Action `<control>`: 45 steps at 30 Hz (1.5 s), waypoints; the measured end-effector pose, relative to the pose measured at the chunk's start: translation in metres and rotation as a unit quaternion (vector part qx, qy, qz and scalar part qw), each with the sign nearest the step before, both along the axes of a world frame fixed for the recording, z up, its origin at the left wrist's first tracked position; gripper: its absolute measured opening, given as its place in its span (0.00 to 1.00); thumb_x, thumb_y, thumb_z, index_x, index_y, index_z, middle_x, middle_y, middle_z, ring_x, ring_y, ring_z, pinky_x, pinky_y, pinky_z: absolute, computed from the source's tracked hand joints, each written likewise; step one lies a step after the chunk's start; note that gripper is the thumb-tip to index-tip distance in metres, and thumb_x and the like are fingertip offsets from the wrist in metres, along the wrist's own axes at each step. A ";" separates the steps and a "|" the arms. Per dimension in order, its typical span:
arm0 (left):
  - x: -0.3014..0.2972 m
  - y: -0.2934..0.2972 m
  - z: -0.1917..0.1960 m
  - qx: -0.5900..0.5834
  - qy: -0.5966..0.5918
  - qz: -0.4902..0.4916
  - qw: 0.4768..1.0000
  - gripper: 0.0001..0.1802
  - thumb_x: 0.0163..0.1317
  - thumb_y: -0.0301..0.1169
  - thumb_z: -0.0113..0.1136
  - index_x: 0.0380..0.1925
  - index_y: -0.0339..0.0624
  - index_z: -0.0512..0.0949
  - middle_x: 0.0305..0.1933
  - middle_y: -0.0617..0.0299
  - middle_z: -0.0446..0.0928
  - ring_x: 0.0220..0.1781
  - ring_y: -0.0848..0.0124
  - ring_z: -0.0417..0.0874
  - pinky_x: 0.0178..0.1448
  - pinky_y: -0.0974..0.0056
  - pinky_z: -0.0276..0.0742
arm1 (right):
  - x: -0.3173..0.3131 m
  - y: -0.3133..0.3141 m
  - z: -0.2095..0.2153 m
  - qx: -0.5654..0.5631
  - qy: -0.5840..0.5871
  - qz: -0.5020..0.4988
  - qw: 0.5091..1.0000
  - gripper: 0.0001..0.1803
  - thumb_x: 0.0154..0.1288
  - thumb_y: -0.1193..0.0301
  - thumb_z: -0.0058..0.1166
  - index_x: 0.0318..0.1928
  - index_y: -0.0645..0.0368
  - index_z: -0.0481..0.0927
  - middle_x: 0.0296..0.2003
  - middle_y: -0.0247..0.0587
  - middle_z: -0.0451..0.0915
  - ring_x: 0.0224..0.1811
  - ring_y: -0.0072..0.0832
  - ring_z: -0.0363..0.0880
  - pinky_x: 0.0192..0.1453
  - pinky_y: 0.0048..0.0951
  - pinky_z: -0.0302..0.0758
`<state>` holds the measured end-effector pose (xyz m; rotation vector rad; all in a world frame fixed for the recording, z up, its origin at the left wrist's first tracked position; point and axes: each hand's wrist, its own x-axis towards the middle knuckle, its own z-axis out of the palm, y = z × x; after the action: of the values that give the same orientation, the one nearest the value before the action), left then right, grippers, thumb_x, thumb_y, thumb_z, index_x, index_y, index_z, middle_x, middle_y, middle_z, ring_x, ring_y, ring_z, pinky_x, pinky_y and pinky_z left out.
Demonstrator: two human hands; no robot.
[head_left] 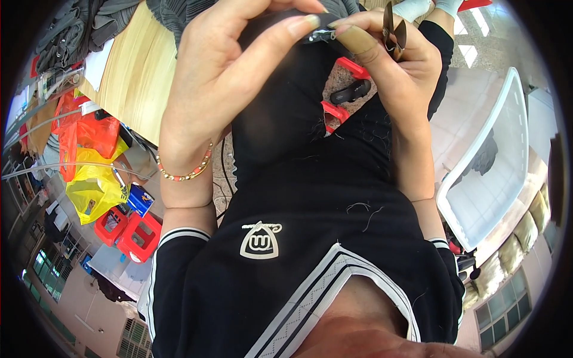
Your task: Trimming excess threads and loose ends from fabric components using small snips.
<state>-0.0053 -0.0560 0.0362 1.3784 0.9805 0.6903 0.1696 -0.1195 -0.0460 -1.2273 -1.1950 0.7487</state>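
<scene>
At the top of the head view my left hand (230, 68) pinches a dark piece of cloth (268, 25) between thumb and fingers. My right hand (397, 71) meets it from the other side, its thumb and forefinger closed at the cloth's edge. A tan cover wraps the right thumb. Metal thread snips (394, 34) stick up from the curled fingers of that hand, blades pointing away from me. Between the thumb tips a small shiny bit (322, 34) shows at the edge; its kind is unclear. Grey ribbed knit fabric (170, 21) lies beyond my left hand.
On the left is a pale wooden tabletop (134, 62) with grey garments. Below it are a yellow bag (98, 188), a red bag (98, 136) and red stools (142, 235). At right stands a white plastic bin (446, 206) holding a dark garment (482, 158). A black slipper (350, 91) lies between my legs.
</scene>
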 end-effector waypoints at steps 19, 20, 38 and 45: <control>-0.027 0.039 -0.040 0.160 -0.026 -0.137 0.977 0.09 0.72 0.22 0.56 0.49 0.34 0.81 0.47 0.63 0.83 0.51 0.79 0.81 0.57 0.76 0.72 | 0.009 -0.018 -0.012 0.054 -0.100 0.023 0.993 0.20 0.61 0.73 0.70 0.55 0.58 0.84 0.31 0.27 0.71 0.32 0.16 0.67 0.36 0.18 0.63; -0.028 0.039 -0.040 0.160 -0.025 -0.137 0.977 0.09 0.72 0.22 0.56 0.49 0.34 0.81 0.47 0.63 0.83 0.51 0.79 0.81 0.57 0.76 0.72 | 0.010 -0.018 -0.011 0.057 -0.110 0.030 0.992 0.21 0.60 0.74 0.69 0.55 0.57 0.85 0.30 0.29 0.72 0.31 0.17 0.68 0.35 0.18 0.63; -0.025 0.035 -0.036 0.176 -0.006 -0.144 0.974 0.10 0.72 0.22 0.58 0.51 0.33 0.81 0.49 0.62 0.83 0.52 0.79 0.80 0.58 0.75 0.73 | 0.006 -0.007 -0.005 0.098 -0.166 0.028 0.981 0.20 0.55 0.74 0.72 0.50 0.55 0.89 0.25 0.31 0.72 0.26 0.19 0.70 0.30 0.23 0.66; -0.008 0.019 -0.016 0.034 -0.040 -0.054 0.997 0.08 0.68 0.17 0.55 0.45 0.31 0.79 0.43 0.63 0.79 0.45 0.79 0.77 0.51 0.74 0.73 | 0.010 -0.011 0.004 0.067 -0.235 0.053 0.968 0.21 0.54 0.82 0.69 0.52 0.67 0.86 0.33 0.38 0.81 0.33 0.21 0.77 0.37 0.20 0.71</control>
<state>-0.0136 -0.0373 0.0202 1.4410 0.8189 0.6980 0.1801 -0.1305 -0.0422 -1.2727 -1.6823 0.4533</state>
